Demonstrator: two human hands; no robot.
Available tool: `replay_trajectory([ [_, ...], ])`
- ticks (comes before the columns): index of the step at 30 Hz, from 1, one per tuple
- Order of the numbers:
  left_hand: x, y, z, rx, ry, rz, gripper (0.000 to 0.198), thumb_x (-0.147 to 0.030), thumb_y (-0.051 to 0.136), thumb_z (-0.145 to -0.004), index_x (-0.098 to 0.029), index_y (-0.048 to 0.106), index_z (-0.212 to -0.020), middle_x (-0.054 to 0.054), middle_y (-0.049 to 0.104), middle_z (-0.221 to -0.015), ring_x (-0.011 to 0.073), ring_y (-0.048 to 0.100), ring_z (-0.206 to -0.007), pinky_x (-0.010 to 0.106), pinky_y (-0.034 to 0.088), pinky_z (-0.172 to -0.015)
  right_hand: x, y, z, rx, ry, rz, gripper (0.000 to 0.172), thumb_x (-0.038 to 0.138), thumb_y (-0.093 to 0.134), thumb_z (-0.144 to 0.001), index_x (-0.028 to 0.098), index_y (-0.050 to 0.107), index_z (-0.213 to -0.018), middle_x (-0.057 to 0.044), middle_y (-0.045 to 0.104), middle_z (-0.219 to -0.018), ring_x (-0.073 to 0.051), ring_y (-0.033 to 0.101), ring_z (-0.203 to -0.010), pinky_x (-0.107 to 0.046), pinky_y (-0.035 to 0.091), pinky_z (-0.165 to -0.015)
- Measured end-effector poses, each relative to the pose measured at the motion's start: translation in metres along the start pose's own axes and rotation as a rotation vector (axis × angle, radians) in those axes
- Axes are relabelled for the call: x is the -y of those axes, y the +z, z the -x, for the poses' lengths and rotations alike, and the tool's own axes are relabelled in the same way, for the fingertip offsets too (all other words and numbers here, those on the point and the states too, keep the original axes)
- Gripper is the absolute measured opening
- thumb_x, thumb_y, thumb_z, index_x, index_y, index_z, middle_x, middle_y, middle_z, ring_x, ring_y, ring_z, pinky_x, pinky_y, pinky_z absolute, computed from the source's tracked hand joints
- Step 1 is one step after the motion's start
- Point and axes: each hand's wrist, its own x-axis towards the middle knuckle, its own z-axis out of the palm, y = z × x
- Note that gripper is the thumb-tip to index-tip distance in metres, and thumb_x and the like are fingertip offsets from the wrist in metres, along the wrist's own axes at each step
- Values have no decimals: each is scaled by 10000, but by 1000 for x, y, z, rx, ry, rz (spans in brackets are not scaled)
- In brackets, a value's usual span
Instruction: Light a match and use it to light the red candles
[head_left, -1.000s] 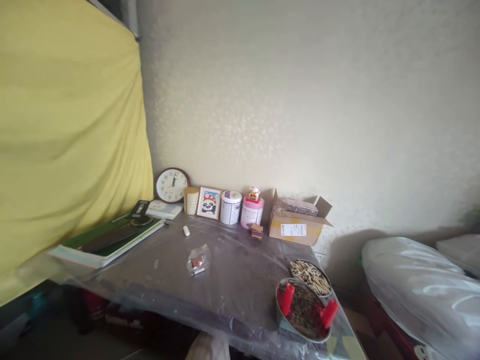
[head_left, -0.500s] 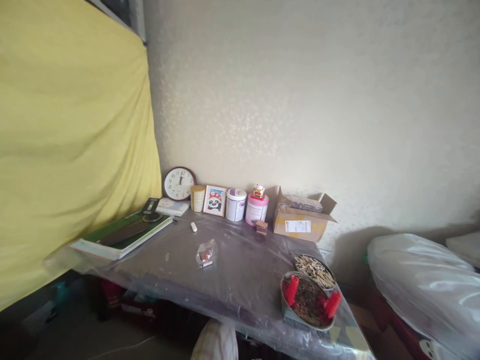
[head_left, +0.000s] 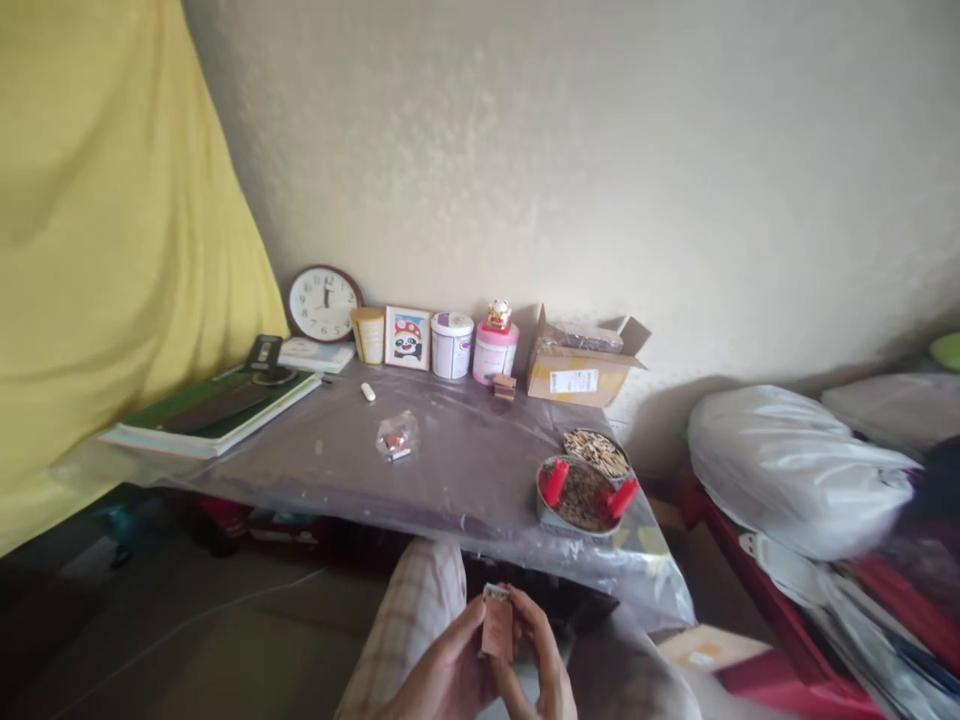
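Observation:
Low in the view, above my lap, both hands are closed around a small reddish-brown matchbox (head_left: 497, 628). Its far end shows a pale, partly open edge; what lies inside is too small to make out. My left hand (head_left: 450, 662) grips it from the left with the thumb along its side. My right hand (head_left: 538, 655) has its fingers on the right side and near end. On the table beyond stand a tin of matchsticks (head_left: 596, 452) and a tin of dark soil-like matter (head_left: 581, 498) with two red candle stubs.
The plastic-covered table (head_left: 450, 450) holds a plastic bag with small items (head_left: 397, 437), a white piece (head_left: 367, 392), books (head_left: 217, 415), a clock (head_left: 324, 303), a picture frame (head_left: 408, 338), canisters (head_left: 452, 347) and an open carton (head_left: 577, 365). White bags (head_left: 787, 460) sit at right.
The view has tilted down and shifted to the right. Both my hands and the matchbox now show above my lap; half a second ago they were out of view.

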Motion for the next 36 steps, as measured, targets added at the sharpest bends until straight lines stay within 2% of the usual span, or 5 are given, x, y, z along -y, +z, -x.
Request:
replay_trajectory([
  [4,-2,-1,7,-30,-31,75,316,-346,622,-914,-132,669,-1143,76,755,-944,142,679,-813,258,480,-727,17,-18,-10,187,170,-198,539,543,688,-806,240,630,-1247,-110,706,-1257,-273,672,-1145,-373,547,-980],
  [11,-1,2,12,-9,-74,-85,346,-407,609,-906,-185,656,-1167,60,750,-946,137,671,-712,246,445,-634,15,-21,-24,110,213,-172,316,494,680,-826,190,735,-894,-67,770,-844,-195,703,-741,-262,572,-664],
  [17,0,-1,12,-37,-65,-136,402,-407,674,-857,-196,658,-1199,37,727,-940,141,658,-722,257,430,-643,14,-31,-24,202,-64,227,152,319,586,-914,254,701,-839,-15,712,-820,-161,676,-739,-217,528,-675],
  [26,1,5,17,-79,-66,-247,312,-427,695,-815,-136,746,-916,60,722,-811,152,614,-680,265,377,-616,34,-39,-34,455,-433,978,209,93,548,-911,214,661,-783,-21,696,-764,-179,669,-677,-262,484,-605],
  [36,4,5,18,-89,-78,-288,309,-444,683,-814,-140,735,-828,34,677,-725,134,585,-644,258,377,-605,30,-38,-35,445,-479,987,221,72,542,-873,206,619,-715,-21,673,-713,-146,639,-596,-240,456,-549],
])
